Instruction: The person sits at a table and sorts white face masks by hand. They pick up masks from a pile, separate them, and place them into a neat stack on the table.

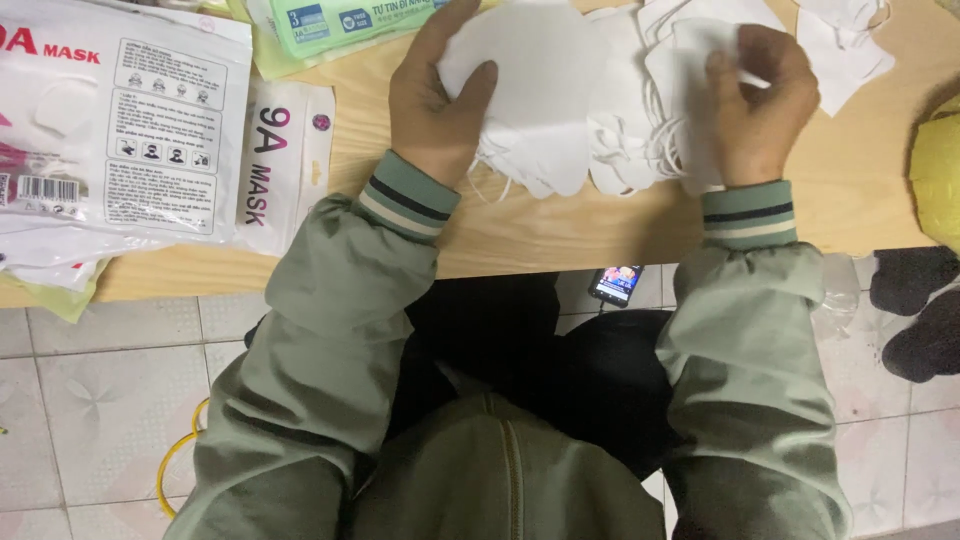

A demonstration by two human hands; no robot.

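Green jacket sleeves [330,330] fill the near view, reaching to the wooden surface [560,235]. My left hand [432,105] is clamped on a white face mask [545,75] atop a stack at the far middle. My right hand [765,100] pinches another white mask [685,70] just beside it. Printed mask packets [120,130] lie far left.

Bare wooden table [560,240] lies open along the near edge, below the heap of white masks [620,110]; printed packets [110,130] crowd the left end; loose masks [840,45] and a yellow object [940,170] hem the right.
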